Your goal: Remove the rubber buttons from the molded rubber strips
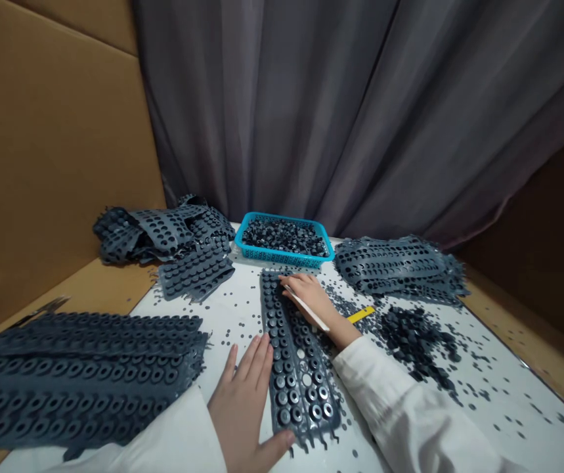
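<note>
A dark grey moulded rubber sheet (296, 374) studded with rows of round grommets lies on the white surface (242, 315) directly in front of the person, its long axis running away from them and tilted slightly, with the far end leaning left. Both hands are at this sheet. The left hand (239, 410) lies palm down beside its left edge, with the fingers (255, 355) spread wide and pointing away from the person. Its thumb stretches across to the sheet's near end. The right hand (306, 299) is the one resting over the far end, coming in across the sheet's right edge from a forearm angled up and to the left. Its fingers are close together, and a flat white strip (308, 310) lies along the underside of the hand, apparently held there, though how firmly cannot be told. A yellow strip (360, 315) shows just beyond that wrist. Right of the sheet lies a heap of loose black grommets (414, 341), with smaller pieces scattered around. Beyond the sheet sits a blue plastic basket (282, 258) of loose pieces, and further stacked sheets (79, 374) lie to its left.
</note>
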`<control>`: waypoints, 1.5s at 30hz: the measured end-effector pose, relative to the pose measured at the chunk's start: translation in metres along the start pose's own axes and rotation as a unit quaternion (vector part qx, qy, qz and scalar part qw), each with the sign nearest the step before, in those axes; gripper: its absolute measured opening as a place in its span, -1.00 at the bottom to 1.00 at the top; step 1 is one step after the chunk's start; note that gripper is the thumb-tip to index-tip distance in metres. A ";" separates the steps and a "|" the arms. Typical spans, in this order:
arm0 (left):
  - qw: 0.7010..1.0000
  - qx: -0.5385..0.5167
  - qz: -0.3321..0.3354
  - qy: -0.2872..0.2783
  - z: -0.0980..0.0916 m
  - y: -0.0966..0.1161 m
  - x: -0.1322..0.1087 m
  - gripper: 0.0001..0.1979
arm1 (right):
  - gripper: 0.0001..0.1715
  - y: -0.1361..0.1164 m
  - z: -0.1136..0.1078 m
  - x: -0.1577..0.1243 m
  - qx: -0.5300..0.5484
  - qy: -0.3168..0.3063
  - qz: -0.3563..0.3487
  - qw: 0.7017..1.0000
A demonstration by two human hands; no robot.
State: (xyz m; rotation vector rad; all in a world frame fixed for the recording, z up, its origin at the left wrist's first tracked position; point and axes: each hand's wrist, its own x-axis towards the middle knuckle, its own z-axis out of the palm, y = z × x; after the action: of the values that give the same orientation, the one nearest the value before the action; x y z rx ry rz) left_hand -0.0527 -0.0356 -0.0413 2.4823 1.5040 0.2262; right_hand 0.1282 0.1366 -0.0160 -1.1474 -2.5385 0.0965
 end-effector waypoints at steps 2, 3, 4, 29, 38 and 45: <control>1.000 -0.001 -0.002 -0.003 0.001 0.000 0.000 -0.10 | -0.74 0.002 0.001 0.002 0.008 0.020 0.023 1.000; 1.000 -0.002 -0.003 -0.006 0.001 0.000 0.000 -0.10 | -0.74 0.003 0.001 0.002 0.030 0.031 0.024 0.999; 1.000 -0.003 -0.003 -0.010 0.001 0.000 0.000 -0.09 | -0.74 0.002 0.002 0.002 0.060 0.040 0.020 0.997; 1.000 0.002 -0.009 -0.014 -0.002 0.001 0.001 -0.09 | -0.75 0.006 0.006 0.013 0.081 0.039 0.026 0.996; 0.998 -0.024 -0.017 -0.048 -0.011 0.003 0.002 -0.11 | -0.78 0.007 0.012 0.008 0.217 0.031 -0.003 0.976; 0.998 -0.029 -0.016 -0.052 -0.012 0.003 0.003 -0.09 | -0.72 0.005 0.005 0.015 0.129 0.001 -0.011 0.992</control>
State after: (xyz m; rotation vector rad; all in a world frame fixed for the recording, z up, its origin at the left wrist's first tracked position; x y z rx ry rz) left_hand -0.0518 -0.0334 -0.0291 2.3841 1.4721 0.1310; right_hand 0.1207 0.1514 -0.0178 -1.0177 -2.4473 0.4053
